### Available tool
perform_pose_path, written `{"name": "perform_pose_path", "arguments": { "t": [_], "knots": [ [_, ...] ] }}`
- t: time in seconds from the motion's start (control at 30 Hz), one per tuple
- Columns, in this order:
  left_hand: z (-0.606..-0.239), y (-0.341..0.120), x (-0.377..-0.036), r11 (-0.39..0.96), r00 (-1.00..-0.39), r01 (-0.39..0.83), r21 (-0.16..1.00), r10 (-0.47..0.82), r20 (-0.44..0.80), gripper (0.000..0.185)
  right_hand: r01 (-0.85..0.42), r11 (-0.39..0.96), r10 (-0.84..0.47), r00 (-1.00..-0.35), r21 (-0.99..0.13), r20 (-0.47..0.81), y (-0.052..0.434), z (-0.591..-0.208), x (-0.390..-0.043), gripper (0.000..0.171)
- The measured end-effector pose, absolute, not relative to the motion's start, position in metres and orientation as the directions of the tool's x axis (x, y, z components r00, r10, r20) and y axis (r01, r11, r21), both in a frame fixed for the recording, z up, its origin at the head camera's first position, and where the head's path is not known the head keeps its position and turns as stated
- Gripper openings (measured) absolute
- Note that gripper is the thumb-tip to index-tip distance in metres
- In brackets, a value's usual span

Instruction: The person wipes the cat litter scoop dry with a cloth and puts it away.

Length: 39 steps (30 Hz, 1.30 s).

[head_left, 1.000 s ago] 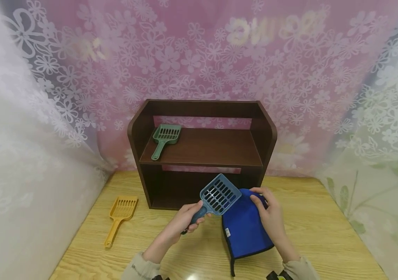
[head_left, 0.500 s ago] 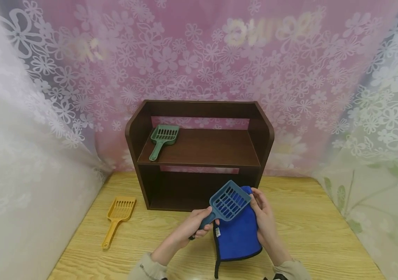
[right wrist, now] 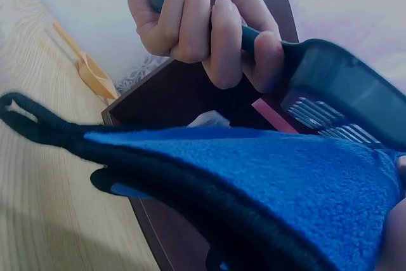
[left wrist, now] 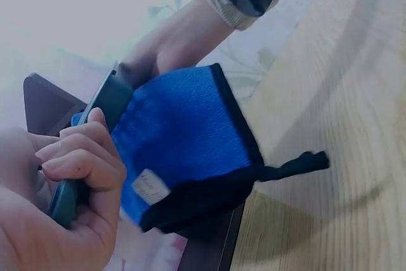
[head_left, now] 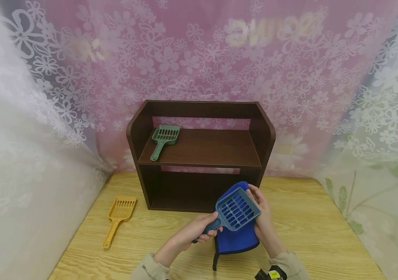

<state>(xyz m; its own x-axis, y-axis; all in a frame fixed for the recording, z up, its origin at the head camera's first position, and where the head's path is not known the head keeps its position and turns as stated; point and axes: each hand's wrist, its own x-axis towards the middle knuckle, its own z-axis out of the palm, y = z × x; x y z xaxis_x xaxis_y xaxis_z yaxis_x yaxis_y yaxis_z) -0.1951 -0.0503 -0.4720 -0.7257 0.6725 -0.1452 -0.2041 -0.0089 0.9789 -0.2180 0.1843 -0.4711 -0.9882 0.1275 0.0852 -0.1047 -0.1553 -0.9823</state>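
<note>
My left hand point(head_left: 199, 229) grips the handle of a slotted blue-grey litter scoop point(head_left: 222, 222), its head tilted toward the right. Behind and under that head hangs a blue cloth point(head_left: 235, 242) with black edging, a hanging loop and a small white label point(left wrist: 151, 186). My right hand point(head_left: 263, 219) holds the cloth at the scoop's far right side, with the fingers partly hidden behind cloth and scoop. In the right wrist view the cloth point(right wrist: 279, 163) lies close below the slots of the scoop point(right wrist: 342, 80), and the left fingers point(right wrist: 190, 23) curl round the handle.
A dark brown two-tier shelf point(head_left: 213, 147) stands at the back of the wooden table point(head_left: 311, 233). On its upper board, at the left, lies a green litter scoop point(head_left: 162, 142). A yellow litter scoop point(head_left: 116, 221) lies on the table to the left. Flowered curtains point(head_left: 199, 58) surround the table.
The blue-grey scoop has moved right and down, overlapping the cloth more. My right hand has shifted from the cloth's top edge to behind the scoop head, bringing the cloth up against it.
</note>
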Motion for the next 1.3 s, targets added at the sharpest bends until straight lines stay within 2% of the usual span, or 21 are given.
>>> {"name": "perform_pose_path", "arguments": {
  "t": [0.13, 0.27, 0.43, 0.7, 0.9, 1.0, 1.1, 1.3],
  "knots": [
    [-0.474, -0.054, -0.199, 0.017, -0.760, -0.184, 0.983, 0.632, -0.153, 0.055, -0.071, -0.184, 0.114, -0.992, -0.980, 0.050, 0.186, -0.472, -0.214, 0.028],
    [-0.478, -0.060, -0.207, -0.023, -0.795, -0.196, 0.980, 0.589, -0.145, 0.051, -0.046, -0.215, 0.077, -0.997, -0.976, 0.030, 0.191, -0.474, -0.208, 0.024],
    [-0.479, -0.068, -0.212, -0.046, -0.829, -0.182, 0.982, 0.544, -0.128, 0.046, 0.004, -0.187, 0.055, -0.998, -0.982, -0.015, 0.196, -0.475, -0.201, 0.029],
    [-0.476, -0.061, -0.208, -0.036, -0.762, -0.207, 0.978, 0.632, -0.138, 0.048, 0.030, -0.138, 0.088, -0.995, -0.990, -0.042, 0.196, -0.469, -0.204, 0.047],
    [-0.474, -0.058, -0.205, 0.020, -0.700, -0.206, 0.978, 0.695, -0.161, 0.050, -0.025, -0.101, 0.078, -0.997, -0.995, 0.017, 0.197, -0.467, -0.215, 0.041],
    [-0.475, -0.062, -0.207, 0.086, -0.688, -0.153, 0.985, 0.706, -0.168, 0.049, -0.085, -0.028, 0.029, -0.996, -0.996, 0.085, 0.202, -0.464, -0.221, 0.037],
    [-0.476, -0.068, -0.210, 0.148, -0.685, -0.072, 0.986, 0.712, -0.157, 0.047, -0.153, 0.107, -0.055, -0.987, -0.982, 0.148, 0.210, -0.458, -0.227, 0.037],
    [-0.475, -0.078, -0.213, 0.256, -0.697, 0.064, 0.965, 0.703, -0.140, 0.047, -0.335, 0.351, -0.318, -0.921, -0.875, 0.225, 0.222, -0.445, -0.239, 0.028]
  ]
}}
